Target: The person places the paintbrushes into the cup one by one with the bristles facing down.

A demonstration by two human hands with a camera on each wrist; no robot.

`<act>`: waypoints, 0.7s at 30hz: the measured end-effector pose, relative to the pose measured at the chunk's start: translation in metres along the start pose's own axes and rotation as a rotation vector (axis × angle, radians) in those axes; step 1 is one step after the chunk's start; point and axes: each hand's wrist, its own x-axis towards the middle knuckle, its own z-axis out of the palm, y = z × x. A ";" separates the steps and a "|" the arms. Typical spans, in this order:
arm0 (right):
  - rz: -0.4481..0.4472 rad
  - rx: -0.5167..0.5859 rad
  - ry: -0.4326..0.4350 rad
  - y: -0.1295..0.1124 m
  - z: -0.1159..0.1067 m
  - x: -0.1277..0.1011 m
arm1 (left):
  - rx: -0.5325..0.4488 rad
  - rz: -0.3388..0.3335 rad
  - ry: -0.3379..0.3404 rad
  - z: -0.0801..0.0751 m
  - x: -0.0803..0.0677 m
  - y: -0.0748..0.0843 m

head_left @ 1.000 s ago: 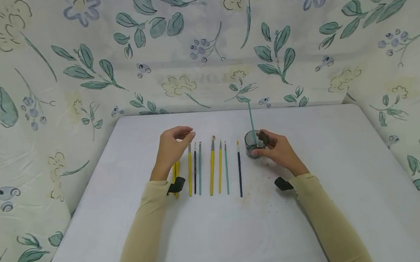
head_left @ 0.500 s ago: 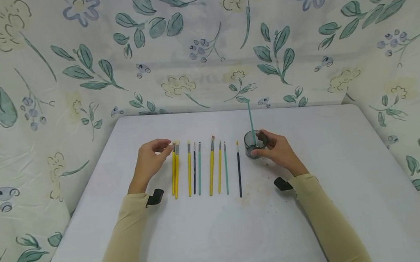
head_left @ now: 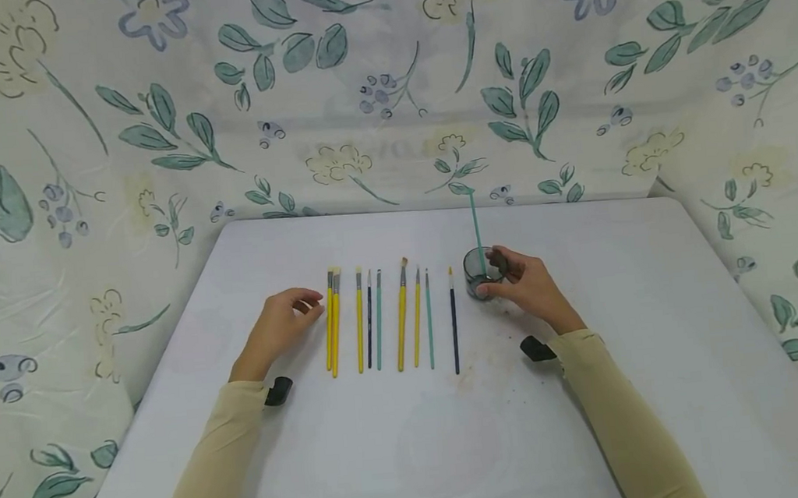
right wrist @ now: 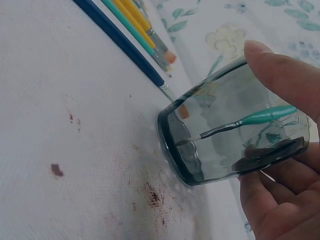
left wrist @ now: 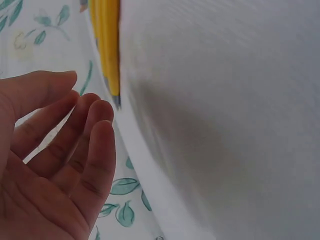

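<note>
My right hand [head_left: 531, 281] grips a smoky glass cup [head_left: 477, 272] standing on the white table, thumb on the near side and fingers round the far side. Inside it leans a teal-handled paintbrush [head_left: 476, 219]; the right wrist view shows its bristles down near the cup's base. Left of the cup lies a row of paintbrushes, from a dark blue one [head_left: 454, 323] to a pair of yellow ones [head_left: 334, 324] at the left end. Just beside that pair is my left hand [head_left: 280, 325], fingers loosely bent and holding nothing.
Between the row's ends lie several more brushes, including a thick yellow one [head_left: 402, 319] and a teal one [head_left: 429, 321]. Reddish-brown specks [right wrist: 155, 195] mark the white table [head_left: 401, 452] near the cup. Floral cloth [head_left: 386, 86] hangs behind the table.
My left hand has moved left and then toward me, off the yellow pair of brushes it was covering. My right hand and the cup have stayed in place.
</note>
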 end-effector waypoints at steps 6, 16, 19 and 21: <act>0.000 0.003 0.000 0.000 -0.001 0.000 | 0.126 0.053 -0.082 0.005 0.000 -0.001; 0.001 0.014 -0.006 0.000 -0.001 0.001 | 0.255 0.174 -0.103 0.009 -0.001 0.004; 0.005 0.018 -0.006 -0.001 -0.001 0.001 | 0.300 0.196 -0.114 0.009 0.000 0.006; 0.010 0.013 -0.005 -0.002 -0.001 0.000 | 0.334 0.219 -0.119 0.009 -0.001 0.007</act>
